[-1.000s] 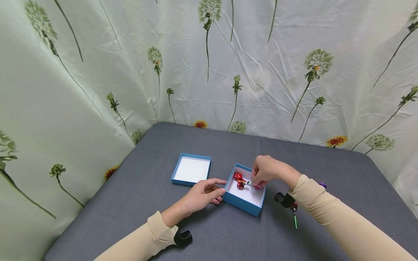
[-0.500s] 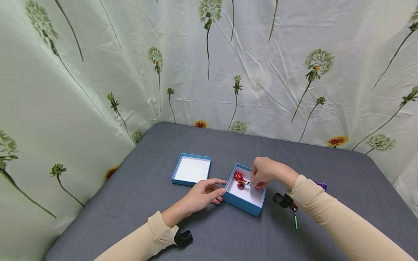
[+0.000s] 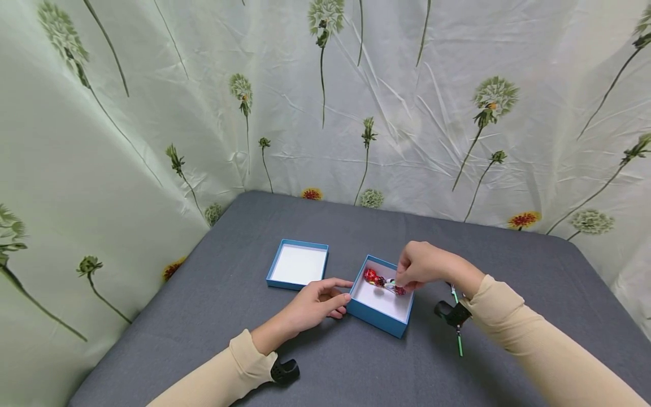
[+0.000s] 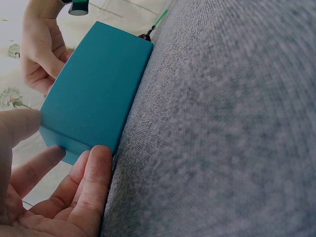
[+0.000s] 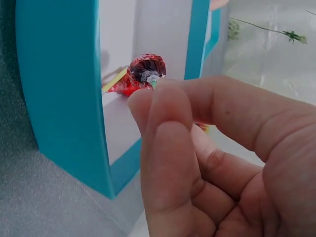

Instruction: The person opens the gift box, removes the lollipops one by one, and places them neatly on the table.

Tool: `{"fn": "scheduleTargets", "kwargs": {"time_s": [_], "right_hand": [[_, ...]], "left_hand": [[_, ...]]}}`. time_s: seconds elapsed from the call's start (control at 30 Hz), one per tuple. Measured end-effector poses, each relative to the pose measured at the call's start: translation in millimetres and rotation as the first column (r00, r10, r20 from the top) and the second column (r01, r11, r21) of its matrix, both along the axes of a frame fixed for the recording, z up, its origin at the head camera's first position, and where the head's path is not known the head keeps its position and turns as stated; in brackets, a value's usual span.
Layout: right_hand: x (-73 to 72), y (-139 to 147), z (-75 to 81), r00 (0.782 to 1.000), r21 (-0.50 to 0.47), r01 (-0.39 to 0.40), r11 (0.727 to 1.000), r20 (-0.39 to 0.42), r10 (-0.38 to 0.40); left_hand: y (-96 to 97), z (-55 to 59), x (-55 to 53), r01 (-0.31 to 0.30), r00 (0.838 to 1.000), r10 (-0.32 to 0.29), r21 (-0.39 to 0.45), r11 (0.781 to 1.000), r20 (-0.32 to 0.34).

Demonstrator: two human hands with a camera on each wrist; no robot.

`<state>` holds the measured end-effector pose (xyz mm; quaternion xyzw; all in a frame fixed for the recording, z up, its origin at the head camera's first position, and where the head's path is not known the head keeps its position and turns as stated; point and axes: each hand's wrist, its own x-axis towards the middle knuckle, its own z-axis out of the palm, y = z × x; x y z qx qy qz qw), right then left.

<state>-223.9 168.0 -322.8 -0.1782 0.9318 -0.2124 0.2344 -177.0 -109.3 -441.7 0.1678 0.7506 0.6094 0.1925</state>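
Note:
The blue box (image 3: 376,320) stands without its cover, its white inside facing up. My left hand (image 3: 314,305) rests against the box's left side, its extended fingers touching the wall near the corner. Over the box's right part, my right hand (image 3: 423,264) pinches the stick of a lollipop (image 5: 149,68) between thumb and fingers. That lollipop has a dark red wrapper gathered at a green stick and points left, above the box floor. Beneath and beyond it are a bright red wrapped lollipop (image 3: 370,275) and another red-wrapped one (image 3: 399,291), partly hidden by my right hand.
The shallow blue lid (image 3: 300,264), white inside, lies behind my left hand. To the right of the box, lollipops with green sticks (image 3: 460,342) lie on the grey cloth (image 3: 229,294), partly covered by my right wrist camera. A flowered curtain (image 3: 396,102) hangs behind the table.
My right hand has shifted slightly right, and the lollipop it pinches has risen off the box floor. The purple wrapper by my right sleeve is now hidden. My left hand stays put.

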Motion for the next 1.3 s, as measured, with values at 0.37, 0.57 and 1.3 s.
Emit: {"fn": "scheduleTargets", "kwargs": {"time_s": [0.37, 0.57, 1.3], "right_hand": [[8.5, 28.4, 5.3, 1.000, -0.066, 0.022, 0.998, 0.017, -0.021], [15.5, 45.5, 6.7, 0.997, -0.115, 0.063, 0.991, 0.039, -0.059], [49.6, 114.2, -4.9, 0.977, -0.285, 0.208, 0.936, 0.112, -0.183]], "left_hand": [[0.3, 0.0, 0.3, -0.003, 1.000, 0.003, -0.006, 1.000, -0.008], [0.2, 0.1, 0.4, -0.001, 1.000, 0.001, -0.002, 1.000, -0.005], [0.3, -2.3, -0.7, 0.002, 1.000, -0.002, 0.000, 1.000, 0.001]]}}
